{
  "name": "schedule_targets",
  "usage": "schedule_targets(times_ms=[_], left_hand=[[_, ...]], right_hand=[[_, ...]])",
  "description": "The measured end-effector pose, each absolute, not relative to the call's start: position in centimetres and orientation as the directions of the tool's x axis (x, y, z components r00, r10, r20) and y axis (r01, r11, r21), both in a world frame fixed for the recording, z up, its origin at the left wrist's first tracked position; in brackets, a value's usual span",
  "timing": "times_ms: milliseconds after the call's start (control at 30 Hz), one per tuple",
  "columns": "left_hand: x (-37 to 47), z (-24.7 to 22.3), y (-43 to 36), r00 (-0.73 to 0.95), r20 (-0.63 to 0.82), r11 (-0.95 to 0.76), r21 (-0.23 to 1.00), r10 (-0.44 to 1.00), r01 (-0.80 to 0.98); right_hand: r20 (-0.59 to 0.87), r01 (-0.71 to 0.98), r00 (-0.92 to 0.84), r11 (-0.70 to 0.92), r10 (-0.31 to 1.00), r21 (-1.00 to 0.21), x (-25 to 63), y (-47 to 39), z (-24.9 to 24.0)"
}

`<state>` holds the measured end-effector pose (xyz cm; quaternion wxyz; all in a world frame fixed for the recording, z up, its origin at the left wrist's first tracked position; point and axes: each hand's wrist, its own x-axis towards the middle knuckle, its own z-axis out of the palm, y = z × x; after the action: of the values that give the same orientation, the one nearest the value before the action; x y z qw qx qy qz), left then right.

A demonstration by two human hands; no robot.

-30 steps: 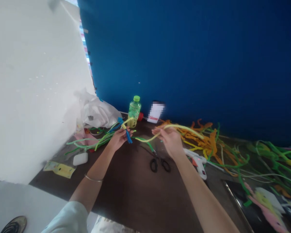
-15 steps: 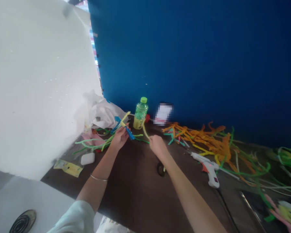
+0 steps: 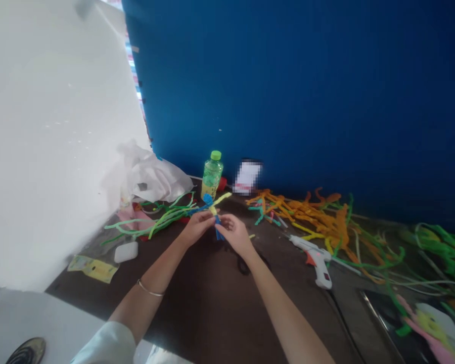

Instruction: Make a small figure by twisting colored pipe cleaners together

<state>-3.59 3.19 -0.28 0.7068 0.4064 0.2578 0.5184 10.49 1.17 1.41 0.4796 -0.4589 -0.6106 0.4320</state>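
Observation:
A bundle of blue and yellow pipe cleaners (image 3: 213, 207), joined in a crossed shape, is held up over the middle of the table. My left hand (image 3: 197, 226) is closed, pinching it from the left side. From the right, my right hand (image 3: 235, 235) is closed with its fingertips on the blue strands that hang down. A yellow strand sticks out at the upper right. Just beyond my right hand shows a short yellow tip (image 3: 252, 236); whether it belongs to the bundle I cannot tell. The bottle (image 3: 212, 174) with a green cap stands behind.
Green pipe cleaners (image 3: 167, 217) lie at the left, by a white case (image 3: 126, 252) and a yellow packet (image 3: 93, 268). Orange pipe cleaners (image 3: 307, 210) are heaped at the right. A glue gun (image 3: 314, 258) with a cord lies before them. A phone (image 3: 247, 177) leans against the blue panel (image 3: 288, 91).
My right hand has come left from the outstretched yellow strand to the blue strands. The two hands are now close together, and the bundle has turned. The view has shifted slightly.

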Motion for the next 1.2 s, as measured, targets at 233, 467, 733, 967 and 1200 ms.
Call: schedule_targets(times_ms=[233, 467, 733, 967, 1200], left_hand=[[-1.5, -1.4, 2.3, 0.288, 0.092, -0.030, 0.977, 0.953, -0.212], [-1.3, -2.2, 2.8, 0.281, 0.106, -0.081, 0.992, 0.954, -0.099], [1.0, -1.7, 5.1, 0.418, 0.133, -0.061, 0.982, 0.899, -0.181], [0.6, -1.9, 4.9, 0.490, 0.061, 0.074, 0.965, 0.870, -0.252], [1.0, -1.6, 4.6, 0.433, 0.043, 0.103, 0.945, 0.900, -0.309]], right_hand=[[0.191, 0.174, 0.032, 0.183, 0.981, -0.968, 12.5, -0.6, -0.8], [0.204, 0.112, 0.093, 0.194, 0.974, -0.975, 13.2, -0.9, -1.7], [0.170, 0.064, 0.221, 0.160, 0.960, -0.985, 13.5, -0.4, -1.6], [0.142, 0.025, 0.225, 0.140, 0.964, -0.990, 13.5, -0.3, -1.5], [0.148, 0.023, 0.215, 0.147, 0.965, -0.989, 13.6, -0.4, -1.6]])
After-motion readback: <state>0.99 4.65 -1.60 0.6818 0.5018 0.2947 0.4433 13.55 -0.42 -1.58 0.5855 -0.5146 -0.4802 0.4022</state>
